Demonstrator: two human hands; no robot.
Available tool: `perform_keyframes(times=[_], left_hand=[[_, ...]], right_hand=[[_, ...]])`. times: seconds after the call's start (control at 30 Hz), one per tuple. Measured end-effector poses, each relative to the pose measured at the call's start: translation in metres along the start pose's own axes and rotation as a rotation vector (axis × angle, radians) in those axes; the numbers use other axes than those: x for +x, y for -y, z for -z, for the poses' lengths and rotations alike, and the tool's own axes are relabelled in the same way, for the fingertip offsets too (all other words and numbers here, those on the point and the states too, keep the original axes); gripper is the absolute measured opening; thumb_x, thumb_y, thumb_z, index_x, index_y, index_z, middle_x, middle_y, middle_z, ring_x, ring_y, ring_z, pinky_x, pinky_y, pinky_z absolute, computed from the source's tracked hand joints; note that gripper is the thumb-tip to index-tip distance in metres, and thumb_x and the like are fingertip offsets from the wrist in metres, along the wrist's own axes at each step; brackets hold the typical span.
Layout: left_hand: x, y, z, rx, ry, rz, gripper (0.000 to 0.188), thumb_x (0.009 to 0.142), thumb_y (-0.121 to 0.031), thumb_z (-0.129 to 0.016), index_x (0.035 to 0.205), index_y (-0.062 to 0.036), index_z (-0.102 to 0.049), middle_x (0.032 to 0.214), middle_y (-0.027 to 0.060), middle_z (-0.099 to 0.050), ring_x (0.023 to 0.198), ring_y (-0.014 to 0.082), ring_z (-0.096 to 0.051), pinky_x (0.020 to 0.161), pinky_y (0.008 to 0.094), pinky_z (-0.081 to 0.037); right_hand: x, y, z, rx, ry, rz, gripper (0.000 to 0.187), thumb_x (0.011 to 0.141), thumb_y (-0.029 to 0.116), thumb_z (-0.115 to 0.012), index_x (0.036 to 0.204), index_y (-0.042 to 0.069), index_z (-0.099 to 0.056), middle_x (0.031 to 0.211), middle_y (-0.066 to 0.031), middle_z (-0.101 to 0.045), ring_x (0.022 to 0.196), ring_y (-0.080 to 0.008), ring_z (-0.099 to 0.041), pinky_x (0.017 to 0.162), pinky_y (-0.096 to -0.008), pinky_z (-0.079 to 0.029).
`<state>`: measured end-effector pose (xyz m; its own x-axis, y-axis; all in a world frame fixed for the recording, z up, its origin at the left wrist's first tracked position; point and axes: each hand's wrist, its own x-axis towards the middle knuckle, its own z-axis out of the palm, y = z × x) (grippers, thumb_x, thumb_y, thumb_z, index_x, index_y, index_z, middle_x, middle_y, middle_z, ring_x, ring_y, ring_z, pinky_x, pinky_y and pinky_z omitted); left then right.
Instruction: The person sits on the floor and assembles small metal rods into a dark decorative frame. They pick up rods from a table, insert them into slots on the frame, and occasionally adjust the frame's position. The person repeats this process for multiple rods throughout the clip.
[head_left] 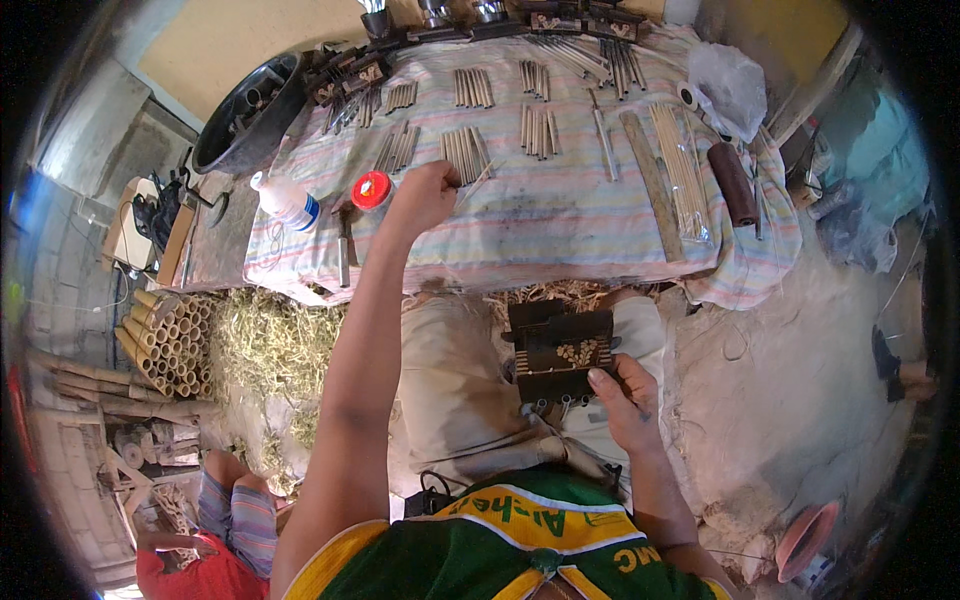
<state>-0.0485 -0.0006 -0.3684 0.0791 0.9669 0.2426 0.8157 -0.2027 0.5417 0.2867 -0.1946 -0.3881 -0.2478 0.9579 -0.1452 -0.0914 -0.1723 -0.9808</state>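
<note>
My left hand [426, 200] reaches over the table with its fingers closed, at the near end of a row of short slim tubes [466, 150]. What the fingertips hold, if anything, is hidden. A thin pale stick [478, 184] lies slanted right beside them. Above my lap, my right hand [630, 400] grips a dark brown carved panel [562, 356] by its lower right edge, thumb on top. The panel bears a pale leaf pattern, and small tube ends show along its lower side. A jar with a red lid [372, 190] stands left of my left wrist.
A white bottle [286, 202] and a knife-like tool [343, 250] are at the table's left. To the right lie a wooden strip [650, 185], bagged sticks [682, 170] and a brown roll [733, 185]. Cut bamboo [170, 340] is stacked on the floor; a seated person [215, 540] is lower left.
</note>
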Motion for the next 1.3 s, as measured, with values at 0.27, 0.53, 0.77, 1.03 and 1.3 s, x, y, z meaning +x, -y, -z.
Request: perform_keyframes(times=[0.27,0.53,0.77,1.03,1.3], left_hand=[[0.022,-0.003,-0.055,0.427,0.086,0.106,0.024,0.077,-0.005,-0.052,0.099,0.004,-0.057,0.087,0.0281,-0.065,0.084,0.0431,-0.064,0.076,0.0494,-0.052],[-0.034,-0.062,-0.023,-0.341,-0.013,0.015,0.019,0.082,0.0,-0.058,0.101,0.0027,-0.058,0.081,0.0123,-0.066,0.077,0.02,-0.067,0.069,0.0326,-0.055],[-0.102,-0.136,-0.012,-1.152,0.283,0.138,0.018,0.088,-0.001,-0.064,0.102,0.003,-0.054,0.087,0.0079,-0.065,0.078,0.0124,-0.065,0.069,0.0256,-0.055],[-0.111,-0.143,-0.022,-1.085,0.295,0.076,0.021,0.087,-0.001,-0.067,0.102,0.0006,-0.053,0.087,0.0088,-0.065,0.079,0.0136,-0.065,0.07,0.0254,-0.054],[-0.111,-0.147,-0.021,-0.964,0.301,0.02,0.021,0.087,0.0,-0.067,0.102,0.0012,-0.053,0.087,0.0091,-0.066,0.08,0.0125,-0.065,0.071,0.0254,-0.054]], right_hand=[[0.008,0.003,-0.004,-0.026,-0.058,0.003,0.018,0.092,0.019,-0.062,0.091,0.001,-0.06,0.077,0.0036,-0.053,0.069,-0.0052,-0.043,0.059,-0.0225,-0.036],[0.019,0.001,-0.003,-0.004,-0.001,0.004,0.017,0.093,0.019,-0.061,0.091,0.002,-0.059,0.075,0.0032,-0.053,0.068,-0.0045,-0.042,0.058,-0.023,-0.036],[0.026,0.007,-0.014,0.024,0.012,0.032,0.016,0.093,0.016,-0.058,0.094,0.0,-0.06,0.079,0.0023,-0.057,0.071,-0.0048,-0.045,0.061,-0.0222,-0.039],[0.025,0.012,-0.015,0.009,0.009,0.037,0.015,0.093,0.013,-0.057,0.097,-0.001,-0.061,0.081,0.001,-0.059,0.074,-0.005,-0.047,0.062,-0.0228,-0.041],[0.026,0.016,-0.015,-0.037,0.008,0.074,0.015,0.093,0.011,-0.057,0.099,-0.001,-0.061,0.08,0.001,-0.06,0.072,-0.0044,-0.047,0.06,-0.0222,-0.041]])
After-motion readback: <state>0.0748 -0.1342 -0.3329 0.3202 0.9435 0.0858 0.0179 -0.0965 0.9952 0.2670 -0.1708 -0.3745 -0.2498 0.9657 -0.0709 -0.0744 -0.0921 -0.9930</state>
